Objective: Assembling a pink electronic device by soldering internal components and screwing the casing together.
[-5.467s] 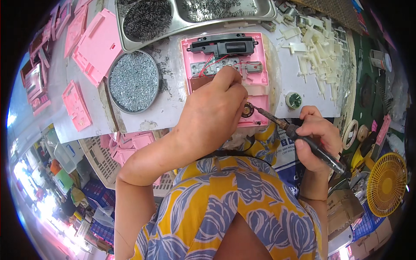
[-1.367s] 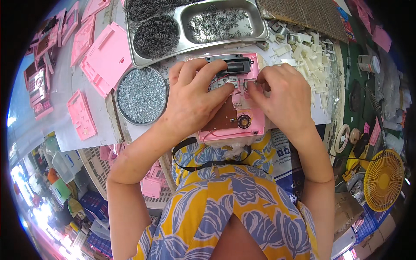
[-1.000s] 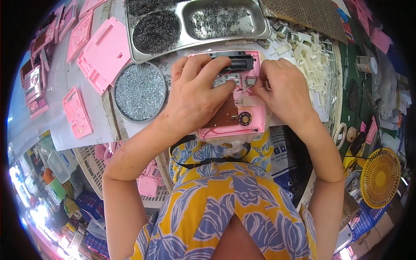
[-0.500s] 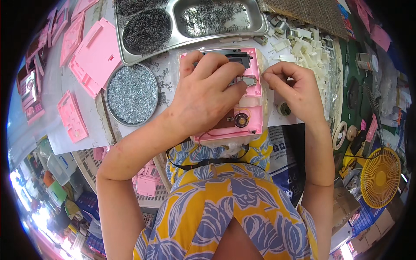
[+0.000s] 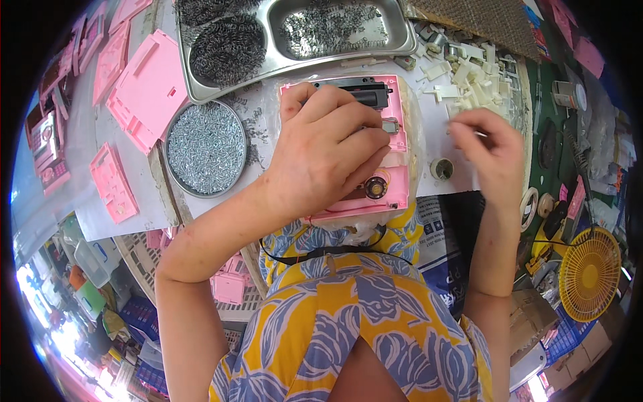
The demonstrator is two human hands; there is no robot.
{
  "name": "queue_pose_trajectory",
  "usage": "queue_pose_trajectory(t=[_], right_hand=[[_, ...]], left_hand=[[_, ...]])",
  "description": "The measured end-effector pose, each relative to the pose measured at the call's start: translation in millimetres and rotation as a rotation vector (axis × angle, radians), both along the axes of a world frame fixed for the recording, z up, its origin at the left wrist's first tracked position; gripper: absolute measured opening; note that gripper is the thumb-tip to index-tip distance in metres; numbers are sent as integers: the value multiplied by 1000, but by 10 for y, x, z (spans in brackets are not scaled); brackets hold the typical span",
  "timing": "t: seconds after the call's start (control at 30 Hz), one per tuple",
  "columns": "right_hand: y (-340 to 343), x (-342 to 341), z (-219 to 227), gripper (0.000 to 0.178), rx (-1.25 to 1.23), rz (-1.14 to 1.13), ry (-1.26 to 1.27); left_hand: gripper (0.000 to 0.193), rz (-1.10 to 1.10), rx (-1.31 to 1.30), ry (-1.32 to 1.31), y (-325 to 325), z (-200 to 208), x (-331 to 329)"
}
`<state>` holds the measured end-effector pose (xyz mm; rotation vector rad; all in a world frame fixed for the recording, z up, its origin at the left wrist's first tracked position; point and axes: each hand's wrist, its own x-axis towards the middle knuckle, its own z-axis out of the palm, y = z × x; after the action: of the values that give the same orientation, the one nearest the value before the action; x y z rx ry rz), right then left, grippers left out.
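A pink plastic casing [image 5: 398, 179] lies open in front of me on a clear plastic bag, its inside facing up. My left hand [image 5: 328, 144] rests across it, fingers bent down onto the parts in its middle and hiding much of them. Beside those fingertips is a small metal piece [image 5: 390, 126]. A black part [image 5: 365, 97] sits along the far side, and a small round speaker [image 5: 376, 187] near the close right corner. Off to the right, my right hand [image 5: 492, 151] is curled with thumb and forefinger close together, slightly blurred; anything between them is hidden.
A steel tray [image 5: 271, 57] of dark springs stands at the back, with a round dish [image 5: 205, 149] of silvery screws below it. White plastic pieces [image 5: 479, 80] are heaped at the far right. A small round pot [image 5: 442, 169] stands near my right hand. Pink panels [image 5: 151, 94] lie left.
My right hand has moved right, away from the casing's edge, uncovering the small pot. My left hand stays on the casing, its fingers shifted slightly right and nearer to me.
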<state>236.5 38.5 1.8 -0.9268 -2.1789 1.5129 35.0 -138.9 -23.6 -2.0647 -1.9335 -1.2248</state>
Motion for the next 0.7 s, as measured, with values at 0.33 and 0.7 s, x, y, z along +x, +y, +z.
queue_pose_trajectory(t=[0.33, 0.7], right_hand=[[1314, 2959, -136, 19, -308, -1012, 617], [1692, 2472, -51, 16, 160, -1160, 482]], left_hand=[[18, 53, -54, -53, 20, 66, 81], [17, 156, -162, 122, 101, 46, 218]])
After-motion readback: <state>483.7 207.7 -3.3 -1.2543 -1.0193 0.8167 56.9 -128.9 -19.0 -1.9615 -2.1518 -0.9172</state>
